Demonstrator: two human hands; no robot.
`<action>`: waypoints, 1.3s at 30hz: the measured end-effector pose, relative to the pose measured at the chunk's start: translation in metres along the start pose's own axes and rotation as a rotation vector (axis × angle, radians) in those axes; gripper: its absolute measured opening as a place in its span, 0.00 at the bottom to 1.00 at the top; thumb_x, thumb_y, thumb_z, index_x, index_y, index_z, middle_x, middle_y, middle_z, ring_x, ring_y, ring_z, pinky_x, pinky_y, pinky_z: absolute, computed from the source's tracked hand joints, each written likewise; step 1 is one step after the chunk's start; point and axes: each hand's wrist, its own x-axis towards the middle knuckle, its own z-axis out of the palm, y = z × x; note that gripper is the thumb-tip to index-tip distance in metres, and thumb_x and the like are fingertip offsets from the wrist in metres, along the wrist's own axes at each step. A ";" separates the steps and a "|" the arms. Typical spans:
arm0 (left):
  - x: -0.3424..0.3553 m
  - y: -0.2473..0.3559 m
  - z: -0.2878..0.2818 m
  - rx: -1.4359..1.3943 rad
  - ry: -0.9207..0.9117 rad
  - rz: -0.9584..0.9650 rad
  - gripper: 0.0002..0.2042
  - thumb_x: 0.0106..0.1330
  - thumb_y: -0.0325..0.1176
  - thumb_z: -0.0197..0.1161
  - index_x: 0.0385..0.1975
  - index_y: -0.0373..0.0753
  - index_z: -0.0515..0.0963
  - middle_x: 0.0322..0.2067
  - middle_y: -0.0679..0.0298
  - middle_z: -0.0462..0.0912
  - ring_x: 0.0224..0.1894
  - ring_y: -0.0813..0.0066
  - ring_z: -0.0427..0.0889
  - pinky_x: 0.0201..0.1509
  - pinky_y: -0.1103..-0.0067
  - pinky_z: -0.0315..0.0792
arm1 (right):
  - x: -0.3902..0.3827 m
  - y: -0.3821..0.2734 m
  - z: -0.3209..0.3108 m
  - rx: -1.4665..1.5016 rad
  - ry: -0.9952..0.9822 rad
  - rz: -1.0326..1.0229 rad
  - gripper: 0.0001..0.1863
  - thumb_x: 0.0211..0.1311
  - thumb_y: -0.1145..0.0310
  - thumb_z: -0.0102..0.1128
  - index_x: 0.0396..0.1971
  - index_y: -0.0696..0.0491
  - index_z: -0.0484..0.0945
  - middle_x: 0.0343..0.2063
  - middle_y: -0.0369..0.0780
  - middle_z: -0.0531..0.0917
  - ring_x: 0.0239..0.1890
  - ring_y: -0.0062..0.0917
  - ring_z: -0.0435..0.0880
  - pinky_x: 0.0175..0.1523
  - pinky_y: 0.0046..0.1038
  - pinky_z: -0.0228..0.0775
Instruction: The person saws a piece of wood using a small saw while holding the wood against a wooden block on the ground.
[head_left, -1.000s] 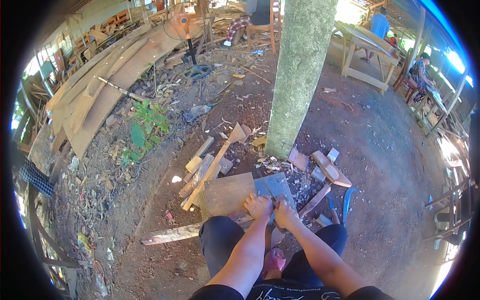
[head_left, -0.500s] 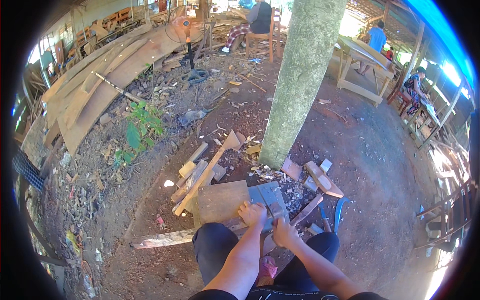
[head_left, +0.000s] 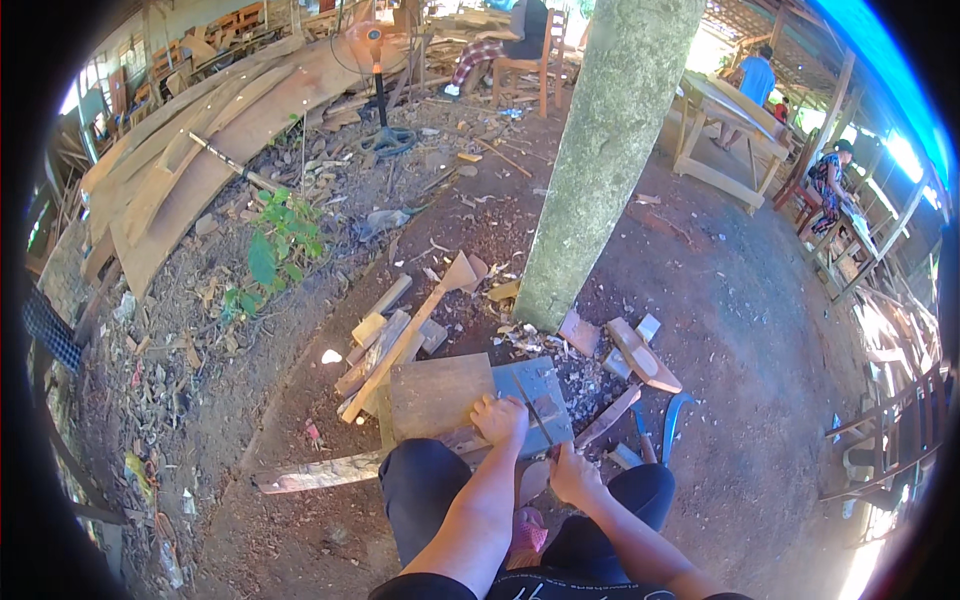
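Observation:
My right hand (head_left: 576, 476) is closed around the handle of a long, narrow, dark-bladed tool (head_left: 533, 408); whether it is a knife or a file I cannot tell. The blade slants up and left over a blue-grey board (head_left: 555, 390). My left hand (head_left: 499, 420) is closed, knuckles up, where that board meets a brown wooden board (head_left: 440, 388). What its fingers hold, if anything, is hidden beneath them. Both boards lie in front of my knees. A rough wooden plank (head_left: 320, 476) extends left from under the boards.
Wood offcuts and a paddle-shaped piece (head_left: 420, 325) lie beyond the boards. A concrete post (head_left: 590, 200) rises ahead. A curved blue blade (head_left: 674, 425) and a wooden block (head_left: 645, 355) lie right. A standing fan (head_left: 378, 90) and a table (head_left: 730, 120) stand farther off; other people are behind.
My right hand has drawn back a little toward me and to the right, and more of the blade shows. My left hand stays in place. The whole view has shifted slightly.

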 end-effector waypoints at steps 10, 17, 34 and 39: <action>-0.004 -0.015 0.001 0.049 0.049 -0.022 0.19 0.59 0.43 0.49 0.26 0.36 0.84 0.36 0.59 0.79 0.42 0.58 0.75 0.45 0.64 0.65 | 0.015 -0.002 0.016 0.024 -0.022 -0.089 0.20 0.64 0.57 0.46 0.48 0.55 0.64 0.37 0.57 0.81 0.42 0.55 0.79 0.50 0.52 0.67; -0.009 -0.001 -0.005 -0.044 0.040 0.024 0.19 0.59 0.43 0.50 0.24 0.36 0.84 0.35 0.59 0.79 0.40 0.58 0.75 0.44 0.64 0.65 | 0.058 -0.002 0.019 0.000 0.019 0.008 0.21 0.62 0.57 0.50 0.48 0.56 0.63 0.41 0.59 0.78 0.43 0.57 0.78 0.51 0.52 0.67; -0.010 -0.006 -0.002 -0.096 0.020 0.056 0.20 0.58 0.44 0.50 0.22 0.34 0.83 0.35 0.54 0.79 0.42 0.54 0.76 0.46 0.61 0.66 | 0.017 -0.026 0.002 -0.074 -0.016 0.015 0.22 0.64 0.57 0.49 0.49 0.58 0.64 0.41 0.56 0.80 0.47 0.52 0.78 0.52 0.46 0.69; -0.004 -0.004 0.007 0.128 0.021 0.010 0.22 0.58 0.49 0.47 0.24 0.37 0.83 0.38 0.56 0.79 0.44 0.57 0.76 0.48 0.62 0.65 | 0.042 -0.002 0.017 0.115 -0.017 -0.009 0.21 0.64 0.59 0.43 0.51 0.57 0.67 0.42 0.57 0.80 0.46 0.47 0.80 0.52 0.45 0.70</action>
